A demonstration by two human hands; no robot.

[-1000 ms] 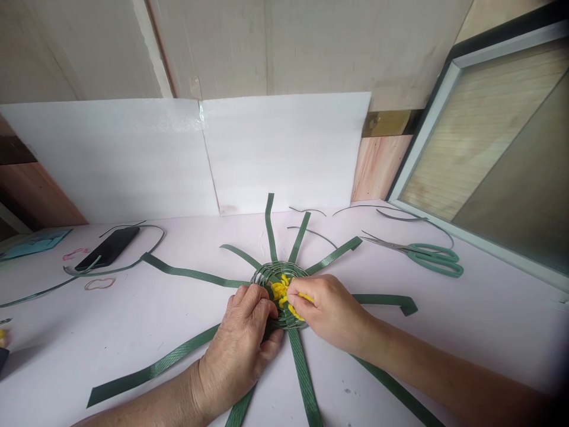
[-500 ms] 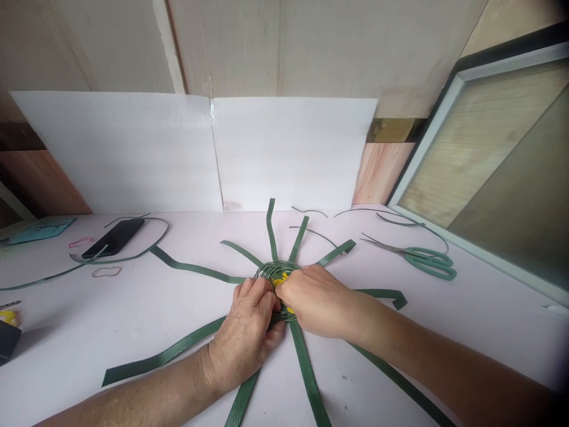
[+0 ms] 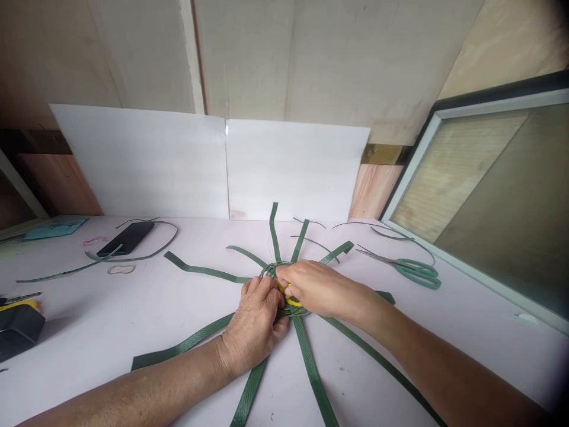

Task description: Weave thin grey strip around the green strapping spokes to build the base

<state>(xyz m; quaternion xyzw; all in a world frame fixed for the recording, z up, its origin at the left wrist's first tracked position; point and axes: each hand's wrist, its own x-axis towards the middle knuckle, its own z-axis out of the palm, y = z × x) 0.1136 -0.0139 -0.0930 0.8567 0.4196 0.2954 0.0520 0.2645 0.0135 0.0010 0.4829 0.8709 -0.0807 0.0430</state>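
A round woven piece (image 3: 299, 312) of thin green strands lies at the middle of the table, with several flat green straps (image 3: 311, 367) spreading out from it. Yellow strand or cord (image 3: 294, 301) shows in its centre, partly covered by my fingers. My left hand (image 3: 258, 317) grips the near left rim of the weave, thumb below and fingers curled over the top. From the right, my right hand (image 3: 313, 287) reaches across the weave, its fingers closed together at the far side of the yellow centre. Whatever sits between those fingertips is hidden.
Green-handled scissors (image 3: 415, 271) lie at the right, near loose thin strips (image 3: 391, 232). On the left are a black phone (image 3: 127, 238), a curled green strip (image 3: 171, 240), a rubber band (image 3: 121, 269) and a dark box (image 3: 20, 329). A framed glass panel (image 3: 493, 196) leans at the right.
My right hand has shifted slightly up across the weave, showing more yellow below its fingers. My left hand keeps its hold. The camera view has shifted a little.
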